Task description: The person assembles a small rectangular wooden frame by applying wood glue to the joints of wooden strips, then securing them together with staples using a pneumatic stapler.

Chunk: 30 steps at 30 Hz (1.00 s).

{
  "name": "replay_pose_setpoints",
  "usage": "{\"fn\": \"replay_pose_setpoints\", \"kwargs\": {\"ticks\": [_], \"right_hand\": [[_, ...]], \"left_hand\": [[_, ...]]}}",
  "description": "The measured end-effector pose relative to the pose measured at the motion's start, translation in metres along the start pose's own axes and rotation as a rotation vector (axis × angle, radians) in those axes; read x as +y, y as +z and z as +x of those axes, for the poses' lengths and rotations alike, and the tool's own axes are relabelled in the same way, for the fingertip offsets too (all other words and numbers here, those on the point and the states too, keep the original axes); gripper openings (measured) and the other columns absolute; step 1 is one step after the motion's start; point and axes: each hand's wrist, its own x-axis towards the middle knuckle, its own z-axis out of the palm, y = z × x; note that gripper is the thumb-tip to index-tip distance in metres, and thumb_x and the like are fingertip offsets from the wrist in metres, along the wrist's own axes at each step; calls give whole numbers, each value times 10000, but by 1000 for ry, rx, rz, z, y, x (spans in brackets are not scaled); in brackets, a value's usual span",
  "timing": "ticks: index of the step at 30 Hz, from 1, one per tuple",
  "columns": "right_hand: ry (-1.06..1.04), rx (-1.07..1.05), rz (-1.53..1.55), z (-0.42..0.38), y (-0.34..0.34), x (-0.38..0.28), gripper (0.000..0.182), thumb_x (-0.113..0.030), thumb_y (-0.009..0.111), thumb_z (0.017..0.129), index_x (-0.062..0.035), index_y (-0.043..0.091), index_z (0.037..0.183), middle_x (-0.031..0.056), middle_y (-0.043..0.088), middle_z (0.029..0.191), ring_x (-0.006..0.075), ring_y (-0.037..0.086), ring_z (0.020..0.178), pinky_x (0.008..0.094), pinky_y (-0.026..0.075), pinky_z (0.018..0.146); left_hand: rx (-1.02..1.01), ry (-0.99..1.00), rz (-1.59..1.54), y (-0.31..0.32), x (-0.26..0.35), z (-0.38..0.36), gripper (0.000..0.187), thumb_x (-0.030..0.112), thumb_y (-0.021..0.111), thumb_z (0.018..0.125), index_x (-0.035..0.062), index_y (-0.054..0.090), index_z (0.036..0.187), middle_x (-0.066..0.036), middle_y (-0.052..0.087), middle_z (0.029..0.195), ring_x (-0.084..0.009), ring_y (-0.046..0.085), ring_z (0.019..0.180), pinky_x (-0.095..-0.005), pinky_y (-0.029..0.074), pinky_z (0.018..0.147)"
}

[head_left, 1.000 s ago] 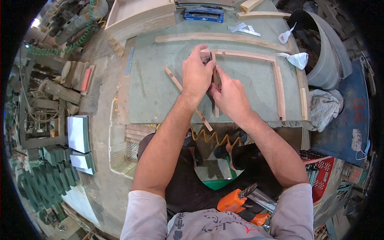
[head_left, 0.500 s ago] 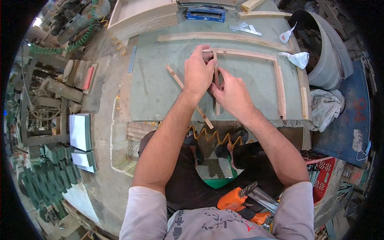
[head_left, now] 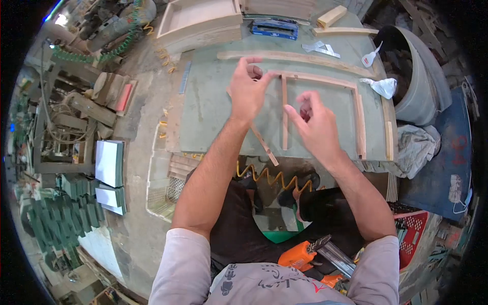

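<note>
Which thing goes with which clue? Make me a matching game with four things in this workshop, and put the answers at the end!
Things:
1. Wooden frame
2. Crate on the right
3. Bottle
4. Left hand

Clues:
A. White, with a pointed tip
B. Close to the far left corner of the frame
C. Three sides showing, with the side nearest the person open
D. Red, with small holes in its wall

Right pairs: 1-C, 2-D, 3-A, 4-B
</note>
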Motion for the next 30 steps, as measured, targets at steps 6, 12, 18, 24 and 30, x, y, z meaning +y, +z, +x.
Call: {"fn": "replay_pose_setpoints", "kwargs": {"ticks": [6, 12, 18, 24, 30], "right_hand": [[-84, 18, 117, -11, -17, -4, 197, -162, 706, 844, 3, 610, 794, 122, 620, 653, 213, 586, 555, 321, 461, 534], [-265, -79, 122, -41, -22, -9, 256, -210, 688, 858, 11, 639, 737, 151, 647, 696, 278, 625, 590, 336, 478, 533], [-275, -221, -75, -70, -11, -12, 362, -352, 685, 842, -16, 646, 712, 143, 635, 649, 303, 639, 589, 380, 498, 529], [-386, -171, -244, -78, 21, 6, 307, -296, 646, 857, -19, 593, 737, 144, 625, 631, 325, 639, 595, 404, 524, 546], [-356, -185, -131, -97, -20, 1, 197, -198, 642, 844, -19, 603, 771, 142, 641, 679, 316, 645, 624, 390, 530, 579]], "left_hand": [[81, -90, -108, -64, -4, 10, 211, 122, 766, 782, -22, 685, 913, -29, 654, 758, -96, 604, 698, -223, 490, 654], [82, -141, -145, -96, -24, 2, 201, 115, 718, 832, -31, 701, 969, -88, 701, 855, -125, 656, 766, -242, 527, 732], [57, 28, 202, -95, -44, -11, 203, 104, 610, 885, 0, 689, 1040, -124, 711, 927, -192, 679, 814, -299, 533, 760], [-87, 76, 474, -97, -43, -19, 238, 82, 594, 873, 13, 662, 1090, -147, 700, 971, -232, 671, 867, -323, 514, 801], [-13, -52, 235, -108, -28, -69, 235, 100, 618, 882, -32, 657, 1072, -103, 699, 964, -161, 648, 876, -299, 502, 810]]}}
